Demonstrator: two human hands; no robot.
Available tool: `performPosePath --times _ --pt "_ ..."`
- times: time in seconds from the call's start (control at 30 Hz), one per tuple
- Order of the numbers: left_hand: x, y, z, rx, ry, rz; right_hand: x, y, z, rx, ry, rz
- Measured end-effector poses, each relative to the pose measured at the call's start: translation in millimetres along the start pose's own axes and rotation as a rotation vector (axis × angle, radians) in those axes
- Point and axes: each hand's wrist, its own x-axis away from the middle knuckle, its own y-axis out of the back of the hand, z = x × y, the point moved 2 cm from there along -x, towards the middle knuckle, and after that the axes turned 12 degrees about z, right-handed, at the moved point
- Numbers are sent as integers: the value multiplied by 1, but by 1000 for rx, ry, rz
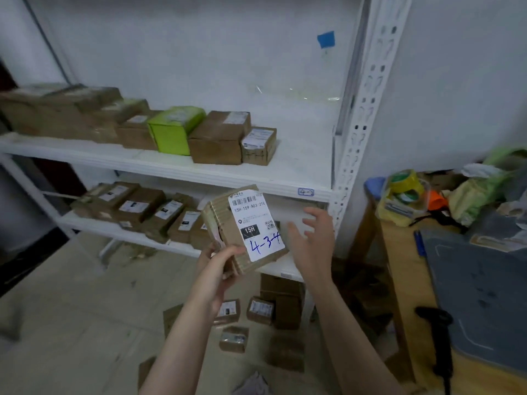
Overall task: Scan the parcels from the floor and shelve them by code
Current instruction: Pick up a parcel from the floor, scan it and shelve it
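A left hand grips a brown cardboard parcel by its lower corner, fingers curled round it. Its white label, hand-marked 4-3-4 in blue, is turned up, apparently for reading. The right hand hovers just beside, fingers spread and empty. White steel shelves behind the fingers hold rows of brown boxes; more parcels lie on the floor below.

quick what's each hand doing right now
Left hand: closed, gripping the parcel by its lower corner.
Right hand: open, fingers spread, holding nothing, just right of the parcel.
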Motion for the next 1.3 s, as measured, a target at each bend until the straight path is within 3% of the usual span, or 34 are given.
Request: performPosePath --times 0.27,0.57,0.8,1.03,1.2,1.3 --pt "60 106 -89 5 -187 -15 45 -136 101 -106 121 311" --pt "121 180 -208 -84 -422 -73 54 -241 214 -157 397 477" --pt "134 217 -306 -206 -557 -116 32 -286 310 -31 692 572" --pt "119 222 -433 -237 -734 -235 -24 -310 414 206 1041 559" --pt "95 214 -513 -298 -840 -206 -81 -326 473 420 1207 481" --pt "74 214 -550 -337 -899 -208 -118 -346 502 412 1304 466"
